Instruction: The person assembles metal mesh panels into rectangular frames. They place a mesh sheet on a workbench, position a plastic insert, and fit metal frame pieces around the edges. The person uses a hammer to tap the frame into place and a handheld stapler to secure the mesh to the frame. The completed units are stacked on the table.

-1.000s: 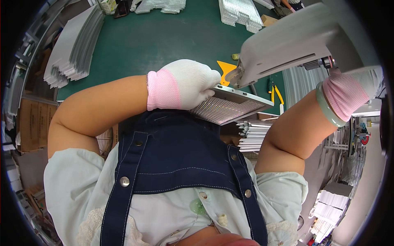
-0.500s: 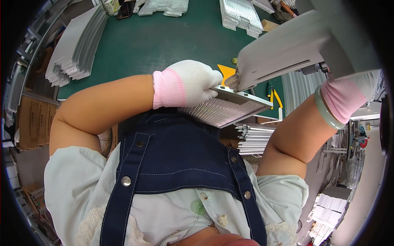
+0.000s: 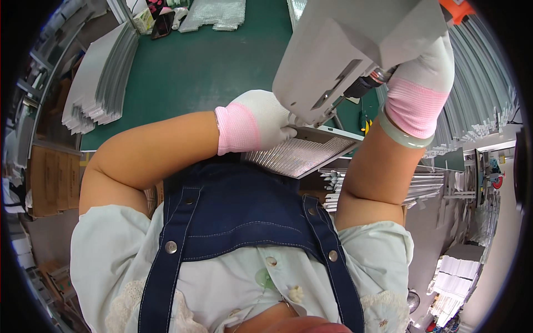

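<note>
My left hand point(image 3: 260, 119), in a white knit glove with a pink cuff, is closed on the edge of a framed metal mesh panel point(image 3: 302, 152). The panel is held on edge against my dark apron at the table's front. My right hand point(image 3: 427, 66), gloved alike, is closed around the back of a large grey power tool point(image 3: 327, 61); its fingers are partly hidden by the tool body. The tool's nose meets the panel's upper frame edge right beside my left fingertips, which it partly hides.
The green table point(image 3: 222, 61) carries a stack of grey sheets point(image 3: 100, 77) at left, a silvery mesh stack point(image 3: 214, 14) and a phone point(image 3: 163, 25) at the back. Yellow-handled pliers point(image 3: 365, 122) lie behind the panel. Long metal strips point(image 3: 480, 72) stand at right.
The power tool and my right hand have swung left and inward, the tool tilting more steeply. My left hand and the panel have shifted slightly right and down. The yellow piece is now covered.
</note>
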The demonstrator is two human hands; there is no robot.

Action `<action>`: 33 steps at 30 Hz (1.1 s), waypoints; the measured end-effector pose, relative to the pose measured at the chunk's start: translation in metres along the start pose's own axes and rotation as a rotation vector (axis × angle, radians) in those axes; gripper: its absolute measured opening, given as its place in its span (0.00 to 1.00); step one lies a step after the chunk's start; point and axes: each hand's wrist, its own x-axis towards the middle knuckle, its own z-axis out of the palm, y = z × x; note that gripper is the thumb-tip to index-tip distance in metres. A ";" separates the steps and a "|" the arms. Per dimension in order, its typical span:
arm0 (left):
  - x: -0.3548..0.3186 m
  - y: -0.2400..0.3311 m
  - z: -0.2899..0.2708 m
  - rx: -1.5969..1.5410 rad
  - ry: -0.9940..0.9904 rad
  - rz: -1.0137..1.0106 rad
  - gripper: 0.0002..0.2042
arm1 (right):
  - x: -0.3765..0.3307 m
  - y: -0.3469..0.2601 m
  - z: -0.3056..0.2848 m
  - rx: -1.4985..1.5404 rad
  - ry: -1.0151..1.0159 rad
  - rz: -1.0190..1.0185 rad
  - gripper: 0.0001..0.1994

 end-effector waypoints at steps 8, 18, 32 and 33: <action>-0.001 -0.005 0.004 -0.047 0.020 0.091 0.10 | -0.004 0.013 0.012 0.107 -0.061 0.031 0.13; 0.004 0.000 -0.011 0.091 -0.011 0.070 0.13 | -0.002 -0.005 0.019 -0.117 0.209 0.131 0.14; -0.103 0.003 -0.099 -0.183 -0.078 -0.145 0.13 | 0.083 -0.027 -0.043 -0.273 0.311 0.005 0.15; -0.119 0.003 -0.114 -0.165 0.013 -0.234 0.14 | 0.088 -0.023 -0.050 -0.339 0.312 -0.013 0.15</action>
